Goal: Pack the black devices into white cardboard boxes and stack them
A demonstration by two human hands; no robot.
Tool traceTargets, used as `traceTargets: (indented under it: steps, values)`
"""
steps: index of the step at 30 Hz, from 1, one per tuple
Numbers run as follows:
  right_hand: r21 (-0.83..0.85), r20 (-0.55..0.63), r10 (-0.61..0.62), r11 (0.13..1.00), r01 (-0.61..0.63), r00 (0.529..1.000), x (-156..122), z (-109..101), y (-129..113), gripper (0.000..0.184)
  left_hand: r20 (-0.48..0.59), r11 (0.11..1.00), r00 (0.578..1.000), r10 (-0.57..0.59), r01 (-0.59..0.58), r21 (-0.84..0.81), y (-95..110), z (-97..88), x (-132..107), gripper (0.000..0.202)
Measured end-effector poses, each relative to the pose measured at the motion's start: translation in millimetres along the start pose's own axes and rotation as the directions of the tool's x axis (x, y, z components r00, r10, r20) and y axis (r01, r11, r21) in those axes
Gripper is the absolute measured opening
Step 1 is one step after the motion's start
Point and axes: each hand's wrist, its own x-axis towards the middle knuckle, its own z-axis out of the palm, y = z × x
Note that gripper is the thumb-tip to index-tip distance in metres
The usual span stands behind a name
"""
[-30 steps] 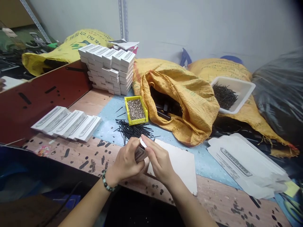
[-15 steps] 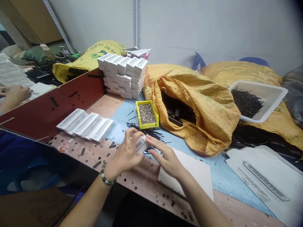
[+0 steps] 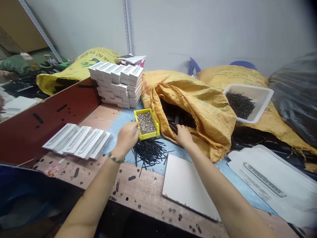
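Note:
My left hand is at the left rim of a yellow bin filled with small shiny metal pieces. Motion smears its fingertips, so their grip is unclear. At the mouth of an orange woven sack, my right hand has its fingers closed on the end of a black plastic part; the rest of that part lies inside the sack. Thin black rods lie in a loose pile in front of the bin. Left of my left hand, white printed boxes lie in an overlapping row.
A tall stack of white boxes stands behind the bin, beside a red-brown partition. A white board lies under my right forearm. Farther right are flat printed cartons and a white tub of black rods.
The small white box has left my hands, and the row on the left has one more box. My left hand moved to the yellow bin, my right to the sack. The view shifted.

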Motion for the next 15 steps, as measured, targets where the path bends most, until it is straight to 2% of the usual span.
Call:
traceTargets:
  steps: [2,4,6,9,10,12,14,15]
  values:
    - [0.001,-0.005,-0.020,1.000,0.020,1.000,-4,-8,2,0.030,0.060,0.999,0.998,0.033,-0.033,0.005,26,17.9,29,0.026]
    - [0.019,-0.049,-0.048,0.999,0.049,0.998,-14,-27,6,0.026,0.124,0.999,0.992,0.037,-0.039,0.015,36,32.9,54,0.017]
    - [0.042,-0.130,-0.067,0.996,0.073,0.989,-32,-56,9,0.026,0.169,0.999,0.985,0.034,-0.038,0.024,35,42.9,69,0.016]
    - [0.115,-0.215,-0.077,0.988,0.104,0.974,-73,-102,12,0.031,0.186,0.999,0.982,0.027,-0.033,0.026,27,48.6,75,0.023]
    - [0.135,-0.187,-0.098,0.983,0.124,0.977,-88,-115,11,0.031,0.185,0.999,0.982,0.026,-0.030,0.021,25,49.1,74,0.024]
    - [0.157,-0.060,-0.176,0.970,0.183,0.983,-114,-130,9,0.024,0.188,1.000,0.982,0.022,-0.022,-0.003,24,49.9,74,0.021]
    - [0.164,0.067,-0.239,0.960,0.225,0.969,-133,-129,3,0.016,0.191,0.999,0.981,0.012,-0.003,-0.046,26,51.3,74,0.018]
    - [0.175,0.093,-0.250,0.957,0.231,0.964,-139,-124,0,0.013,0.190,0.997,0.982,0.003,0.012,-0.076,27,52.0,75,0.017]
